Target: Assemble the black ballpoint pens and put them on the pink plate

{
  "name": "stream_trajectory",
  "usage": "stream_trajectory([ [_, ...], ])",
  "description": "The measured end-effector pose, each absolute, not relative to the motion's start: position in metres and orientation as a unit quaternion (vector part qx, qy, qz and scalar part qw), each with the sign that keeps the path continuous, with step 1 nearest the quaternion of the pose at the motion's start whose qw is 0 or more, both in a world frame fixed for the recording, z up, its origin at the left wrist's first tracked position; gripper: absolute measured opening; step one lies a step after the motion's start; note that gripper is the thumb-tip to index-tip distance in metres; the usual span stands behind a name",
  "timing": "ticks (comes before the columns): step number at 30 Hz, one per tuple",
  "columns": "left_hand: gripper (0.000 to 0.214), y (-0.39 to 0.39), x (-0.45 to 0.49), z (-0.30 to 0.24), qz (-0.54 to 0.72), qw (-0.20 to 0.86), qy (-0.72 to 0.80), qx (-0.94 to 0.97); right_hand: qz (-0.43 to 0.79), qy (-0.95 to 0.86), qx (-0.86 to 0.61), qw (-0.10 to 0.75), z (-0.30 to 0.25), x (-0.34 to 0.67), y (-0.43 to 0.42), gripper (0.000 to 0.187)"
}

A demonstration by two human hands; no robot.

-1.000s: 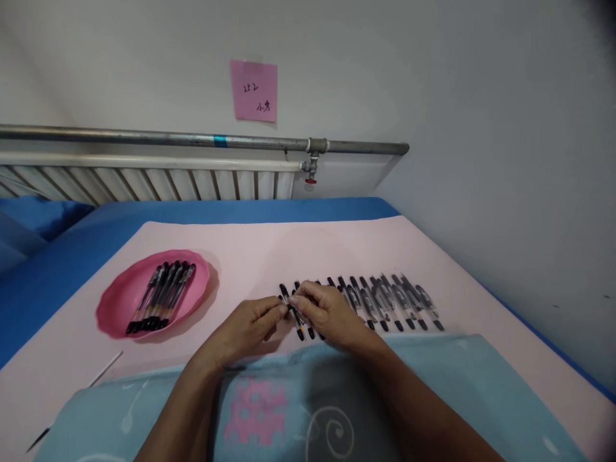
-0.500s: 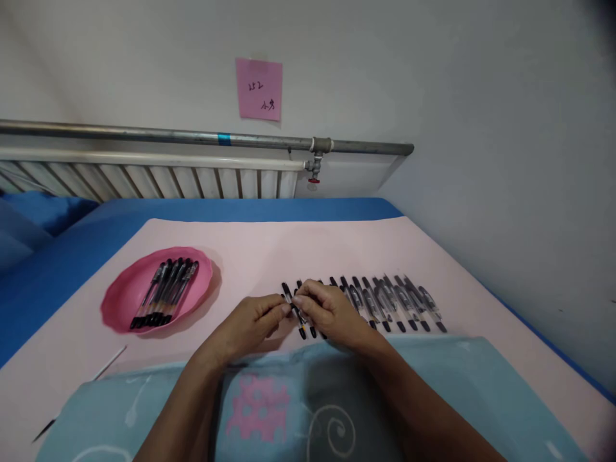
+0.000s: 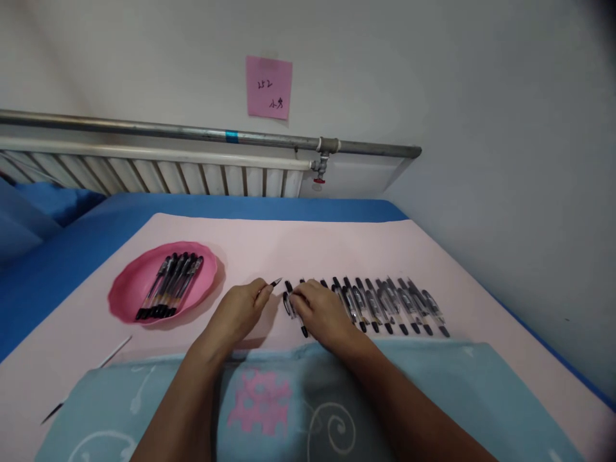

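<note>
My left hand [image 3: 242, 311] is closed around a pen [image 3: 276, 282], whose bare pointed tip sticks out past the thumb and forefinger toward the right. A short way to its right, my right hand [image 3: 321, 313] is bent over the near end of a row of pens [image 3: 380, 305]. Its fingertips pinch at a clear pen cap [image 3: 288, 305] with a dark clip, lying against the leftmost pen. The palm hides part of the row. The pens lie side by side, black ends toward and away from me, with clear caps among them on the right.
A pink scalloped dish [image 3: 122, 292] holding several black pens stands at left. A thin white stick with a dark tip [image 3: 115, 351] lies nearer me, partly under the blue patterned cloth [image 3: 433, 385]. The pale pink table cover [image 3: 231, 237] reaches toward a radiator [image 3: 192, 176] and pipe.
The hands, which were together, have parted. My left hand has moved left with the pen, its tip now showing. My right hand has lowered toward the row with the cap at its fingertips.
</note>
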State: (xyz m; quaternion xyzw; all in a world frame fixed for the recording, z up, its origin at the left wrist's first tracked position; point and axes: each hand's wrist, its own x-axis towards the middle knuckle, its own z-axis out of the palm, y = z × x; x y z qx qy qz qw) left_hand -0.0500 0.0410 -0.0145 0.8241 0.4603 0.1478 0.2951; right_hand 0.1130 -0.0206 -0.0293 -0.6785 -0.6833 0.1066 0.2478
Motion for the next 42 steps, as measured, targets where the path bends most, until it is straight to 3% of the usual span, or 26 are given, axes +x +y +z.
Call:
stream_trajectory([
  [3, 0.027, 0.042, -0.05, -0.017, 0.152, 0.277, 0.464, 0.828, 0.056, -0.714, -0.685, 0.134, -0.033, 0.106, -0.02, 0.019],
  [6, 0.028, 0.041, -0.049, -0.017, 0.15, 0.272, 0.463, 0.83, 0.028, -0.741, -0.666, 0.077, -0.034, 0.097, -0.021, 0.02],
  [17, 0.029, 0.041, -0.05, -0.016, 0.164, 0.287, 0.462, 0.823, 0.101, -0.752, -0.649, 0.057, -0.032, 0.085, -0.023, 0.023],
  [20, 0.031, 0.041, -0.051, -0.013, 0.177, 0.296, 0.467, 0.815, 0.129, -0.729, -0.659, 0.135, -0.031, 0.091, -0.023, 0.018],
  [23, 0.033, 0.04, -0.051, -0.009, 0.184, 0.329, 0.464, 0.801, 0.216, -0.617, -0.675, 0.341, -0.027, 0.102, -0.019, 0.011],
  [26, 0.034, 0.036, -0.049, -0.005, 0.191, 0.379, 0.437, 0.793, 0.347, -0.425, -0.617, 0.564, -0.023, 0.113, -0.014, 0.02],
  [29, 0.033, 0.032, -0.046, -0.004, 0.182, 0.408, 0.41, 0.795, 0.419, -0.306, -0.53, 0.671, -0.02, 0.119, -0.009, 0.026],
  [32, 0.031, 0.03, -0.043, -0.005, 0.171, 0.419, 0.394, 0.8, 0.446, -0.283, -0.504, 0.683, -0.021, 0.118, -0.007, 0.027],
  [38, 0.029, 0.03, -0.043, -0.006, 0.176, 0.43, 0.393, 0.794, 0.461, -0.384, -0.534, 0.595, -0.026, 0.108, -0.012, 0.024],
  [42, 0.029, 0.029, -0.044, -0.007, 0.217, 0.448, 0.401, 0.769, 0.34, -0.515, -0.601, 0.508, -0.023, 0.105, -0.019, 0.027],
])
